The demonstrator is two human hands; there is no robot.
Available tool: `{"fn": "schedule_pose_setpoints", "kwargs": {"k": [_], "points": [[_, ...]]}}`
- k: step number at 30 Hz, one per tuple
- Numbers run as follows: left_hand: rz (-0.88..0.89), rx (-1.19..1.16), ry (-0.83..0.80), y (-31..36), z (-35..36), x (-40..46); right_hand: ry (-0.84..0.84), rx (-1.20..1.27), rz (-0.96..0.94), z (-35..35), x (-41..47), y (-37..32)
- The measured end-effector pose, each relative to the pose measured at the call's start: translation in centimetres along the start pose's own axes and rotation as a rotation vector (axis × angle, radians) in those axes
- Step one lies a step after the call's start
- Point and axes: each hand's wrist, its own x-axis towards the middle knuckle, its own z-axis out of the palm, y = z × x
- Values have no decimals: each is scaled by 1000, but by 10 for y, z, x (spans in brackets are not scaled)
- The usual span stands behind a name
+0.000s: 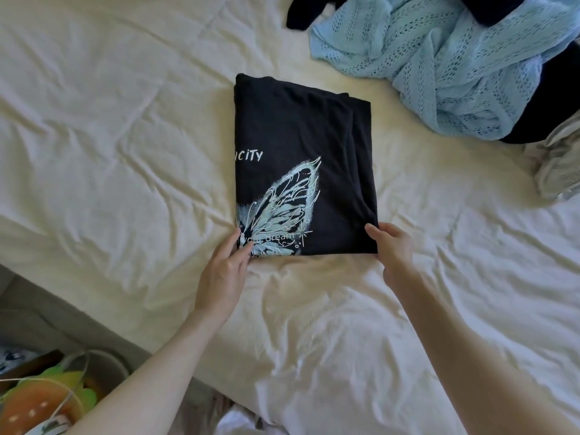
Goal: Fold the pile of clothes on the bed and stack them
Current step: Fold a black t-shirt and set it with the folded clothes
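1. The one camera sits on my head and looks forward and steeply down onto the bed (125, 136).
2. It is close: my two forearms rise from the bottom edge, and my left hand (224, 271) and right hand (394, 249) meet near the middle of the frame.
3. The wide lens bends the edges; the bed's near edge runs slantwise across the lower left corner, with the floor beside it.
4. The far part of the bed, with the pile of clothes (455, 67), reaches the upper right edge.
5. There is no second view to share anything with.
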Motion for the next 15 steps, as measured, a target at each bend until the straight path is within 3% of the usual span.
{"fn": "schedule_pose_setpoints", "kwargs": {"k": [6, 8, 12, 15], "points": [[-8, -47, 33, 2, 2, -9, -47, -20, -8, 7, 1, -7], [-158, -248, 24, 7, 3, -9, -39, -48, -1, 7, 2, -6], [-630, -838, 52, 10, -4, 12, -106, -62, 65, 6, 5, -5], [-756, -957, -85, 5, -7, 26, -131, 7, 122, 4, 3, -4]]}}
